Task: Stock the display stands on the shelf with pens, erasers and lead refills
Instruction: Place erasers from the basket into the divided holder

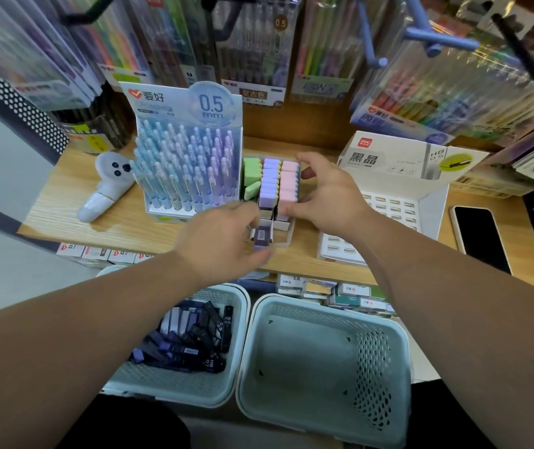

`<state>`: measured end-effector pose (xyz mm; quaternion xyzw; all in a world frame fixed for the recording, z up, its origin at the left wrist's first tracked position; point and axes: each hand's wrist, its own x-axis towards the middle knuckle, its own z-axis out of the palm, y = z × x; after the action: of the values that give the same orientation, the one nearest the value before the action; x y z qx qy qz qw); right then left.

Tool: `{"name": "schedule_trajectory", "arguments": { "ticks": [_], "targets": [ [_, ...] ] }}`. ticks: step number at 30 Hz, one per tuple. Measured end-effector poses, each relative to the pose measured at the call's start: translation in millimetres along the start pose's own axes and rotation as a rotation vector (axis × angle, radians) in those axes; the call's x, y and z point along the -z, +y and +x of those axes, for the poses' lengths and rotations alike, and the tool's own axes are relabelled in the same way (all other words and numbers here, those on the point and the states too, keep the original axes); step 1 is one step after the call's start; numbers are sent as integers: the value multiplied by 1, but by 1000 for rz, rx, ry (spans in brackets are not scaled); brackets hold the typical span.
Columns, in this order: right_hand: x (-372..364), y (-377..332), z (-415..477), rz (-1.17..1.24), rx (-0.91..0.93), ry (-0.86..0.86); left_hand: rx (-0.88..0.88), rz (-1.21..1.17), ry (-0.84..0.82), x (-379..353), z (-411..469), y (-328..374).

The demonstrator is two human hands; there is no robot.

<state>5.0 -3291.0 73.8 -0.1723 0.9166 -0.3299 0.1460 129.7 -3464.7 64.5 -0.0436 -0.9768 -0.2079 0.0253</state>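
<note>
left hand point(217, 241) fingers pinch a purple eraser point(263, 236) at the eraser tray point(286, 244) front; right hand point(327, 196) fingers spread beside it. eraser likely light, soft, grippy; hold by sleeve.

Both bare forearms reach forward and draw together. The left hand point(223, 241) lies palm down, its fingers curled under and blurred, so a grip cannot be judged. The right hand point(330, 192), just beyond and right of it, is palm down, thumb and fingers arched wide apart.
</note>
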Motion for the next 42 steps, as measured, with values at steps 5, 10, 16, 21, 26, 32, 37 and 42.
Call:
{"name": "schedule_trajectory", "arguments": {
  "ticks": [5, 10, 16, 21, 26, 32, 37, 42],
  "targets": [
    [-2, 3, -4, 16, 6, 4, -114, 38, -76, -9, -5, -8],
    [1, 5, -2, 48, 21, 4, -27, -46, 98, -1, 16, -7],
    [9, 7, 1, 92, 25, -52, 149, -161, 186, 8, 36, -1],
    [6, 6, -2, 39, 89, -28, 214, -117, 205, 5, 44, -2],
    [-2, -1, -8, 14, 167, 34, 180, -94, 205, 2, 38, -1],
    [-7, 0, -6, -13, 149, 91, 102, -4, 186, -5, 26, -10],
    [-8, 2, -5, -26, 162, 103, 157, 203, -28, -3, 24, -7],
    [-9, 3, -4, -21, 160, 97, 167, 295, -84, -5, 22, -5]
  ]
}}
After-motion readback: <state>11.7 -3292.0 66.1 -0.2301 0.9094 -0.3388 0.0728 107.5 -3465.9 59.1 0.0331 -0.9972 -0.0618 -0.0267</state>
